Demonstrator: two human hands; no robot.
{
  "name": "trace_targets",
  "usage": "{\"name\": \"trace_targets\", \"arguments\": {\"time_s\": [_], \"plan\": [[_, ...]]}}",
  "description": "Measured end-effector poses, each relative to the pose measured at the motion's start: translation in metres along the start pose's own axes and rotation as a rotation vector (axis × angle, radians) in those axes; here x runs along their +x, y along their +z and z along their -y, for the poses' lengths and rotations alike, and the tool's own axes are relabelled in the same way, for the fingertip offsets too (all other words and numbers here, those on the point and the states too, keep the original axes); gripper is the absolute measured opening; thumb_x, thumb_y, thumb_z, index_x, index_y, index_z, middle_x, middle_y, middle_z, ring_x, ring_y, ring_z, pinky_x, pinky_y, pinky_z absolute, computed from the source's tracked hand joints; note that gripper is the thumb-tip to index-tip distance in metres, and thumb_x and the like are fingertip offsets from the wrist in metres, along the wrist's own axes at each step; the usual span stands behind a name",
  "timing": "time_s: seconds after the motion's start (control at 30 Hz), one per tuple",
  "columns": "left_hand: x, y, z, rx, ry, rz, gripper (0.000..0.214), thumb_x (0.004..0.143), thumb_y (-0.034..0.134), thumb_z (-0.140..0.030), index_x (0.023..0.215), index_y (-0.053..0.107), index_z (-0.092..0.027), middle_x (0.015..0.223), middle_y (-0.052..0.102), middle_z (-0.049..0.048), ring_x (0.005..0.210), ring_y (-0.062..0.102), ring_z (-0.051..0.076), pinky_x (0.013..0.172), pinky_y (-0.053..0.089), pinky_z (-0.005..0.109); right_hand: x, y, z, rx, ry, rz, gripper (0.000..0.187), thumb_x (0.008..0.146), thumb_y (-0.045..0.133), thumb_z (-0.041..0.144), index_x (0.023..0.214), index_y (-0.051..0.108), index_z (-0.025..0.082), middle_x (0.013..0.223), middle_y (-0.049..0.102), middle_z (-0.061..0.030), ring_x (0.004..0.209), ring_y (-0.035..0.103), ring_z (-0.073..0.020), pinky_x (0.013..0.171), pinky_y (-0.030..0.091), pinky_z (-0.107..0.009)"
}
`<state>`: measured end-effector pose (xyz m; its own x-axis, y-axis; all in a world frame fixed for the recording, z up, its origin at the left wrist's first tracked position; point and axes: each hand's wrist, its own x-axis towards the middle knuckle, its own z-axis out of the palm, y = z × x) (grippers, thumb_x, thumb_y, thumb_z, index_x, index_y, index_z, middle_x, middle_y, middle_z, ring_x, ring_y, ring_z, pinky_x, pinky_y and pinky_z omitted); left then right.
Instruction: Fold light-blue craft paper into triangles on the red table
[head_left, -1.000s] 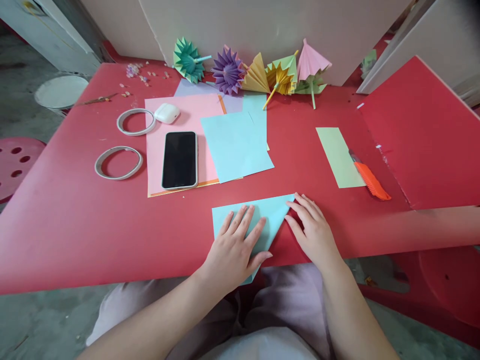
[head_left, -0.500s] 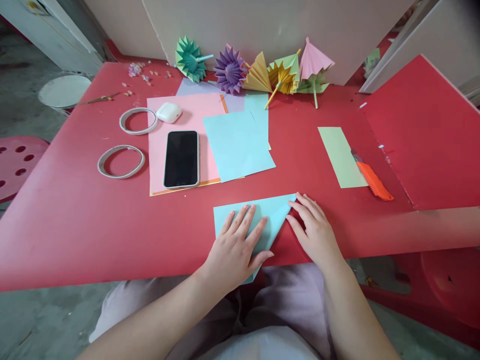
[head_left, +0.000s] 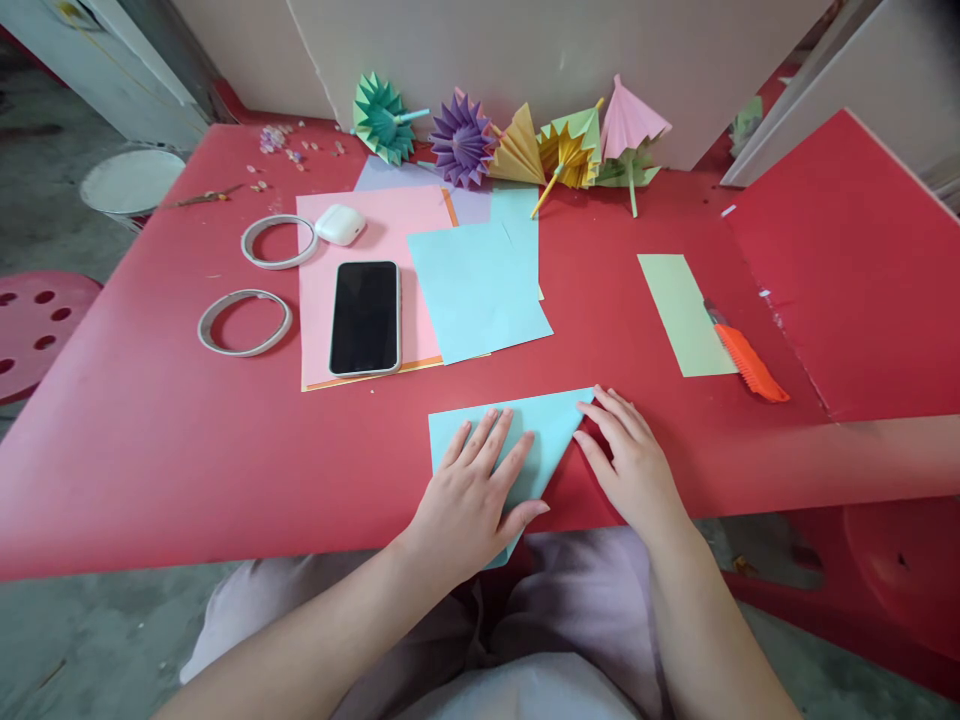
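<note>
A light blue sheet of paper [head_left: 553, 425], folded along a slanting right edge, lies at the front of the table. My left hand [head_left: 472, 490] rests flat on it with the fingers spread. My right hand [head_left: 626, 450] touches the folded edge near the paper's upper right corner, its fingers apart and slightly bent. Part of the paper is hidden under my left hand, and its lower tip reaches past the table's front edge. Behind it lies more light blue paper [head_left: 480, 290].
On the red table [head_left: 135, 430] lie a phone [head_left: 365, 318], a white earbud case [head_left: 340, 225], two rolls of tape [head_left: 244, 323], a green paper strip [head_left: 675, 310] and an orange utility knife [head_left: 750, 362]. Several folded paper umbrellas [head_left: 461, 140] line the back. A red board [head_left: 855, 280] is at right.
</note>
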<state>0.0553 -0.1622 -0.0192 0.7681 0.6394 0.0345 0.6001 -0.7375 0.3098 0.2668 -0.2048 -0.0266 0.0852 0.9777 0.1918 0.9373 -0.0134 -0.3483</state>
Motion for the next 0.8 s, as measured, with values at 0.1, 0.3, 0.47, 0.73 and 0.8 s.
{"name": "trace_targets", "arguments": {"time_s": [0.1,0.3,0.47,0.73,0.8], "plan": [[-0.0004,0.0002,0.0001,-0.006,0.0,-0.003,0.064,0.087,0.033,-0.057,0.137,0.032,-0.017,0.145,0.024,0.0138,0.135,0.017,0.028,0.107,0.02,0.047,0.0,0.0,-0.0001,0.007,-0.001,0.0,0.034,0.087,0.044,0.033,0.118,0.052,0.021,0.134,0.046,-0.0077,0.126,0.037,-0.0225,0.105,0.033,-0.044],[-0.0009,0.0002,-0.0002,-0.005,-0.003,-0.001,0.064,0.086,0.034,-0.057,0.136,0.033,-0.017,0.145,0.025,0.0142,0.135,0.017,0.029,0.107,0.02,0.047,0.0006,0.0003,-0.0004,0.011,-0.003,-0.006,0.033,0.087,0.044,0.033,0.117,0.053,0.02,0.133,0.047,-0.0086,0.126,0.037,-0.0225,0.105,0.033,-0.043],[-0.0004,0.0002,0.0,0.0,0.0,-0.007,0.064,0.086,0.034,-0.057,0.136,0.033,-0.017,0.145,0.025,0.0144,0.134,0.018,0.029,0.107,0.021,0.047,0.001,0.0001,0.0006,0.013,0.0,-0.004,0.034,0.088,0.043,0.033,0.117,0.053,0.021,0.133,0.047,-0.0082,0.126,0.037,-0.023,0.104,0.033,-0.044],[0.0003,0.0002,-0.0005,0.004,0.001,-0.021,0.063,0.086,0.035,-0.056,0.135,0.035,-0.016,0.144,0.027,0.0144,0.134,0.02,0.03,0.106,0.022,0.048,0.0015,-0.0006,0.0019,0.009,0.02,-0.002,0.033,0.088,0.041,0.035,0.117,0.053,0.024,0.132,0.048,-0.0072,0.126,0.038,-0.0247,0.103,0.033,-0.049],[0.0002,0.0004,-0.0005,0.005,-0.002,-0.024,0.063,0.086,0.035,-0.056,0.135,0.035,-0.017,0.144,0.027,0.0139,0.134,0.021,0.03,0.106,0.022,0.047,0.002,-0.0001,0.0014,-0.005,0.039,-0.005,0.033,0.088,0.042,0.036,0.117,0.053,0.024,0.131,0.049,-0.0067,0.126,0.038,-0.0251,0.103,0.032,-0.05]]}}
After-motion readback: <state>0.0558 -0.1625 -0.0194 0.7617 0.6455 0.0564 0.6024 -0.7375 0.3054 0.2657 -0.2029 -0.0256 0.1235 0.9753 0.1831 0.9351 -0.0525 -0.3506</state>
